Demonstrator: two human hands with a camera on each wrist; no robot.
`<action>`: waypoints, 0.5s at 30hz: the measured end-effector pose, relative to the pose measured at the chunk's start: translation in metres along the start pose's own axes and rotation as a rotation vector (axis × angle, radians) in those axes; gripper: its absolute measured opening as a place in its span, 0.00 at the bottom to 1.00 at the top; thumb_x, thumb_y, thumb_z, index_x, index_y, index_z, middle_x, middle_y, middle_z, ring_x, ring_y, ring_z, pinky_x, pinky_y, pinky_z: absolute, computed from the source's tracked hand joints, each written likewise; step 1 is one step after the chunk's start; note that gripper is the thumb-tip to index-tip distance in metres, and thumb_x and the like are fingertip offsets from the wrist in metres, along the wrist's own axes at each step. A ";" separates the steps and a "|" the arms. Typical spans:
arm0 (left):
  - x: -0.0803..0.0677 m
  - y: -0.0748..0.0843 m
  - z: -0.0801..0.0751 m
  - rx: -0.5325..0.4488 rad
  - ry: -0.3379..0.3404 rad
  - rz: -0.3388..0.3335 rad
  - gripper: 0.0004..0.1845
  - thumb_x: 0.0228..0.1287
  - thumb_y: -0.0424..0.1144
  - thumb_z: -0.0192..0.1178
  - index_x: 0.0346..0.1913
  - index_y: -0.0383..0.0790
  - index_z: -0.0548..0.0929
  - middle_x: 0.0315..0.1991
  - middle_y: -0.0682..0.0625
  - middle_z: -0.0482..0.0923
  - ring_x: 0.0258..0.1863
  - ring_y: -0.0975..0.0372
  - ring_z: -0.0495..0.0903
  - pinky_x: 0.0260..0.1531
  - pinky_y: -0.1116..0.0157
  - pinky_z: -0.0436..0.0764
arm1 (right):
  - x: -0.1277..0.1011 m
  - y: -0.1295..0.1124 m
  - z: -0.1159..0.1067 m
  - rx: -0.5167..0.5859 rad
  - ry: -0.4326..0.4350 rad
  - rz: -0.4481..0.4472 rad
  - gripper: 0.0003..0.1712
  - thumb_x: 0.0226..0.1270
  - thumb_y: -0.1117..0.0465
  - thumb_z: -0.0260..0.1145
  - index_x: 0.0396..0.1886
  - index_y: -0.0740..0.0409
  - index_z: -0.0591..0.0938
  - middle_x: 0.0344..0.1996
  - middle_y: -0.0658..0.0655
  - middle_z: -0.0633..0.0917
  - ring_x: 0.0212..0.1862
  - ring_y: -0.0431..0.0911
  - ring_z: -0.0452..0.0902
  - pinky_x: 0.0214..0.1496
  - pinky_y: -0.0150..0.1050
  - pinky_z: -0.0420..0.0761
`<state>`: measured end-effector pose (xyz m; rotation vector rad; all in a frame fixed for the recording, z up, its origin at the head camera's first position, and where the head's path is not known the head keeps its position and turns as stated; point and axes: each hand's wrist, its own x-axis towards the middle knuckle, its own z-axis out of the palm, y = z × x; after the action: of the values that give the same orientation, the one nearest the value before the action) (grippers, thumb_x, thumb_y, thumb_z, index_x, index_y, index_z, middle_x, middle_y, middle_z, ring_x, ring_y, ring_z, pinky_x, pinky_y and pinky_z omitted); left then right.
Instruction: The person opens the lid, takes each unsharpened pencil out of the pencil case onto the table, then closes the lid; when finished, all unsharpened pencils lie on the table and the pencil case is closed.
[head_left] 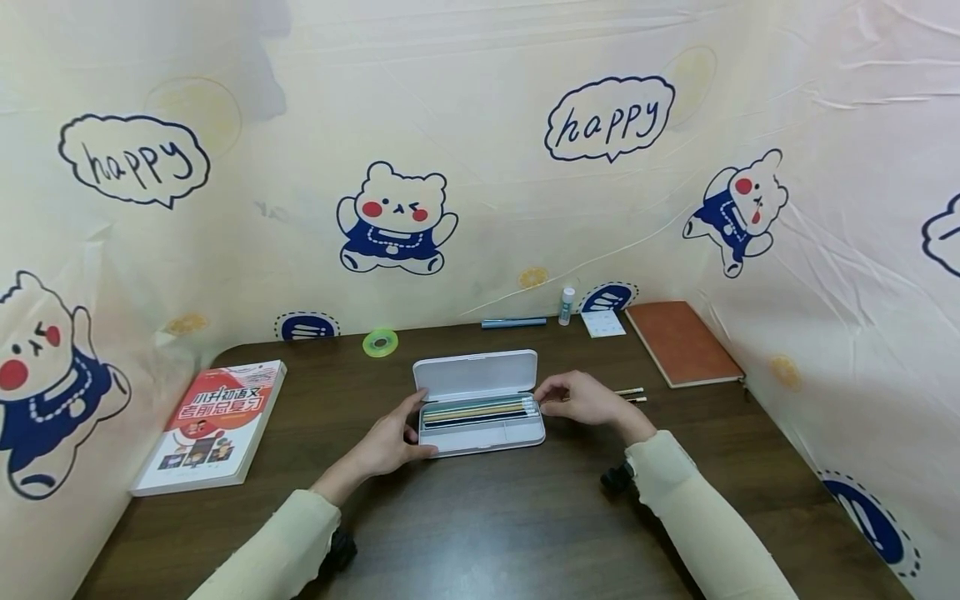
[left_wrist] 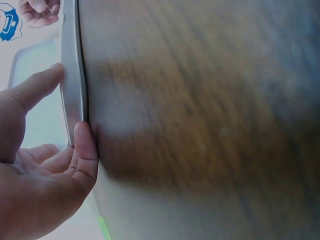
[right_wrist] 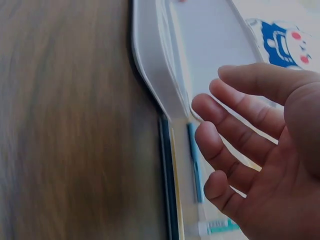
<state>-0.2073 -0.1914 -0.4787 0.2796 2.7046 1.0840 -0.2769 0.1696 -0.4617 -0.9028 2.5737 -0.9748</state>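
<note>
A white pencil case (head_left: 480, 440) lies on the dark table with its lid (head_left: 476, 375) raised at the back. Several pencils (head_left: 472, 411) lie side by side inside it, their ends to the right. My left hand (head_left: 390, 437) grips the case's left end, thumb at the front corner and fingers reaching round the side. In the left wrist view, fingertips (left_wrist: 85, 131) press on the case's edge. My right hand (head_left: 577, 398) is at the case's right end, near the pencil ends. Its fingers are spread and loosely bent in the right wrist view, holding nothing.
Two pencils (head_left: 633, 392) lie beyond the right hand. Along the back are green tape (head_left: 380, 332), a blue pen (head_left: 513, 323), a glue stick (head_left: 566, 307) and a pale card (head_left: 603, 324). A book (head_left: 217, 425) lies left, a brown notebook (head_left: 682, 346) right.
</note>
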 end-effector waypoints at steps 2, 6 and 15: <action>0.000 0.000 0.000 -0.003 0.000 0.000 0.54 0.54 0.42 0.76 0.79 0.47 0.53 0.68 0.42 0.71 0.34 0.63 0.75 0.35 0.67 0.74 | 0.004 -0.004 0.005 -0.020 -0.009 -0.009 0.09 0.68 0.60 0.67 0.46 0.53 0.86 0.41 0.48 0.87 0.39 0.41 0.75 0.44 0.35 0.76; 0.000 0.000 0.000 0.001 0.001 0.001 0.54 0.54 0.42 0.76 0.79 0.47 0.53 0.67 0.42 0.72 0.34 0.63 0.75 0.35 0.67 0.74 | 0.011 -0.010 0.015 -0.079 -0.008 -0.012 0.07 0.67 0.62 0.68 0.44 0.52 0.87 0.35 0.47 0.86 0.35 0.40 0.73 0.40 0.34 0.75; -0.001 0.001 0.000 0.001 0.002 -0.010 0.54 0.54 0.43 0.76 0.79 0.47 0.53 0.68 0.42 0.71 0.34 0.63 0.74 0.35 0.67 0.74 | 0.021 -0.017 0.027 -0.150 -0.016 0.039 0.08 0.65 0.63 0.69 0.42 0.49 0.87 0.36 0.46 0.85 0.38 0.42 0.75 0.46 0.39 0.76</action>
<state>-0.2062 -0.1916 -0.4779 0.2653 2.7050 1.0810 -0.2741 0.1326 -0.4711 -0.8890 2.6684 -0.7694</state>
